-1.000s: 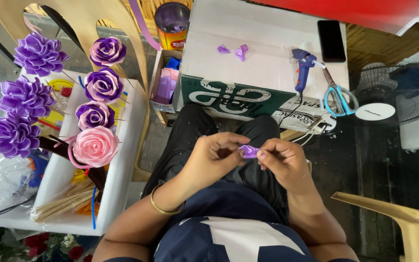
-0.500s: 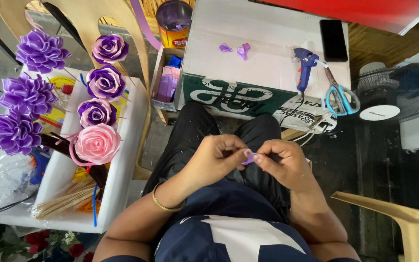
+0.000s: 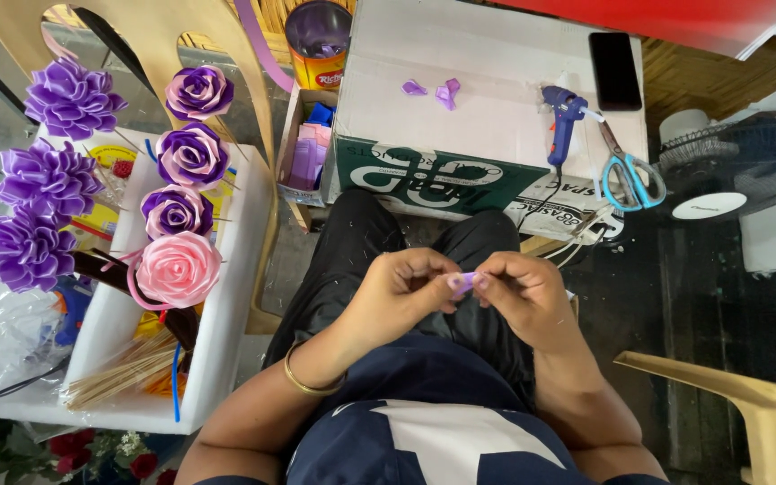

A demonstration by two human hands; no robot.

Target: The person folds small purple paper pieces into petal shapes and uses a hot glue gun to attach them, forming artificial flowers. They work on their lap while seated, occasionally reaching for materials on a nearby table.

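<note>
Over my lap, my left hand (image 3: 403, 292) and my right hand (image 3: 524, 295) meet, fingertips pinching a small purple ribbon piece (image 3: 462, 284) between them. Most of the piece is hidden by my fingers. A gold bangle sits on my left wrist. In front of my knees a cardboard box (image 3: 496, 63) serves as a work surface, carrying two small purple ribbon bits (image 3: 436, 90), a blue glue gun (image 3: 564, 117), blue-handled scissors (image 3: 630, 175) and a black phone (image 3: 614, 58).
A white foam block (image 3: 226, 296) at left holds purple ribbon roses (image 3: 192, 154), spiky purple ribbon flowers (image 3: 42, 180) and a pink rose (image 3: 178, 268), with wooden sticks (image 3: 123, 377) beside. A tin can (image 3: 318, 40), small ribbon box (image 3: 307, 148), fan (image 3: 738, 171) and tan plastic chair (image 3: 747, 404) surround me.
Both hands have stayed over my lap, fingers closing tighter around the purple piece so less of it shows. The view has shifted slightly.
</note>
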